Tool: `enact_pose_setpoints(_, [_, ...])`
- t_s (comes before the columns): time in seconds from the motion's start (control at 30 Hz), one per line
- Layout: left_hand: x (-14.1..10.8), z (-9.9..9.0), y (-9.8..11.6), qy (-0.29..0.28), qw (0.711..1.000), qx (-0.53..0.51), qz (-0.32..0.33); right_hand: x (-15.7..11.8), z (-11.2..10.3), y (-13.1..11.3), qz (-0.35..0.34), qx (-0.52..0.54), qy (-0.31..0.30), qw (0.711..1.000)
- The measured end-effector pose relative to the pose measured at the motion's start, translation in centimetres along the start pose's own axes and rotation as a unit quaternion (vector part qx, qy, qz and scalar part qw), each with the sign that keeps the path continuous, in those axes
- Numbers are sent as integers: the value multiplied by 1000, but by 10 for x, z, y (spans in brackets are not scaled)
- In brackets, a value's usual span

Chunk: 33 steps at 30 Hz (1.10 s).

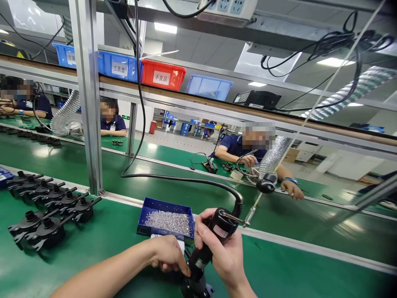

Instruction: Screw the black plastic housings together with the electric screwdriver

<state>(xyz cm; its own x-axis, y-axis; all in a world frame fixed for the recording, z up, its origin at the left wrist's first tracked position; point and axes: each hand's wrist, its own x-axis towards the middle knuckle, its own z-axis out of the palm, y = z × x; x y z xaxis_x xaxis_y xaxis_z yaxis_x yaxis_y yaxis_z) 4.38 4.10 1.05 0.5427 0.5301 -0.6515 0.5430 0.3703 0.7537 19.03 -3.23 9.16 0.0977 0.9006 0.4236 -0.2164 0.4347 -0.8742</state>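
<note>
My right hand (pixel 228 252) is wrapped round a black electric screwdriver (pixel 221 225), which hangs from a cord and points down at a black part (pixel 195 285) on the green bench. My left hand (pixel 170 254) has its index finger stretched to the top of that part, beside the tool's tip; its other fingers are curled, and whether they hold anything is hidden. Just behind my hands stands a blue tray (pixel 144 229) of small silvery pieces. Between the tray and my left hand, a white item (pixel 181 245) partly shows.
Several black assemblies (pixel 46 229) stand in rows on the left of the green bench (pixel 93 252). A metal post (pixel 88 103) rises behind them. Blue and red bins (pixel 163 75) line the shelf above. Across the bench, a person (pixel 232 145) works.
</note>
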Motion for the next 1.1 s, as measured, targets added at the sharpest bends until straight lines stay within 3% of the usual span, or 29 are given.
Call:
enact_pose_setpoints(0.27, [-8, 12, -15, 45, 994, -96, 19, 9, -11, 14, -83, 54, -31, 995])
enact_pose_setpoints(0.53, [-17, 19, -12, 55, 990, -123, 43, 11, -9, 18, -72, 53, -49, 995])
enact_pose_setpoints(0.73, [-17, 21, -15, 55, 987, -143, 50, 12, -3, 19, -74, 35, -3, 997])
enact_pose_setpoints(0.97, [-11, 23, -24, 68, 988, -121, 66, 13, 0, 20, -62, 21, 2, 998])
enact_pose_setpoints(1.03, [-6, 31, -37, 108, 983, -113, 99, 12, -1, 21, -57, 14, 4, 998])
enact_pose_setpoints(1.1, [1, 43, -54, 144, 969, -99, 177, 11, -2, 23, -53, 13, 4, 998])
